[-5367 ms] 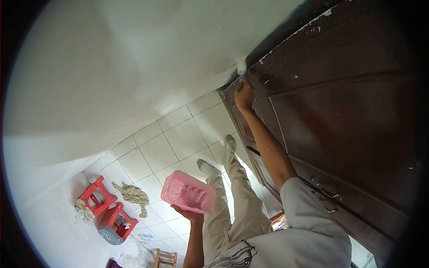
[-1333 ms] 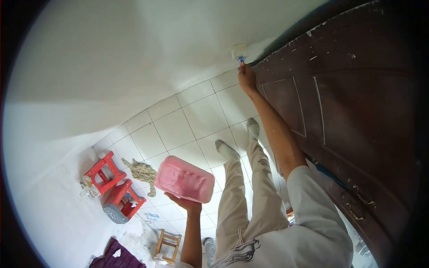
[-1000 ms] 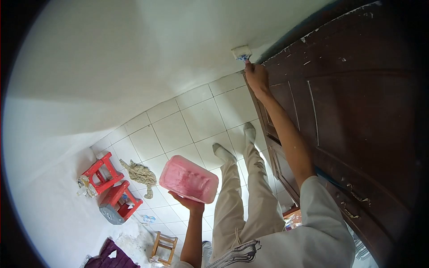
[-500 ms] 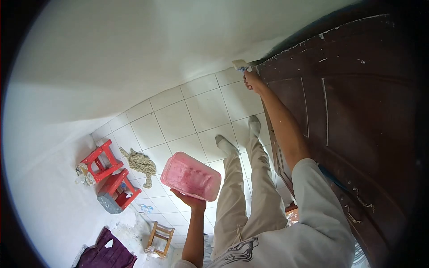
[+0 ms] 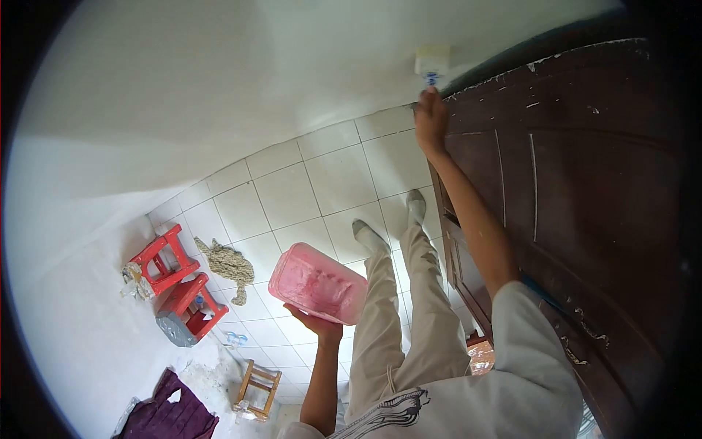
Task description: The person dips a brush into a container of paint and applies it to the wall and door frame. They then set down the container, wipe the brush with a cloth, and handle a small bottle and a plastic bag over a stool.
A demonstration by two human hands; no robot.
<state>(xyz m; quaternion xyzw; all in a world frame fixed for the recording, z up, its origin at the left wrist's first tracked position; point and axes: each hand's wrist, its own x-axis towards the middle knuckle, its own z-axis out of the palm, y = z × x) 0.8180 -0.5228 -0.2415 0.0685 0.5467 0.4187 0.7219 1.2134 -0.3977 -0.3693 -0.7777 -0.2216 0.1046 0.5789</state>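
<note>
Brush [image 5: 432, 66] higher up wall [image 5: 219, 80], near woodwork [image 5: 585, 175].

From where I'm steering, I'm looking at the wall [image 5: 241, 88] straight ahead, with the cabinet [image 5: 599, 168] running along the right. The right hand [image 5: 431, 123] is holding the brush [image 5: 432, 63] before the wall, just beside the cabinet's edge. The left hand [image 5: 322, 327] is holding the tub [image 5: 319, 282] left of the legs [image 5: 379, 322]. Further left, a rag [image 5: 227, 266] is lying on the floor [image 5: 333, 179], two stools [image 5: 175, 277] are sitting past it, and another stool [image 5: 259, 385] is sitting nearer me, right of a cloth [image 5: 164, 413].
</note>
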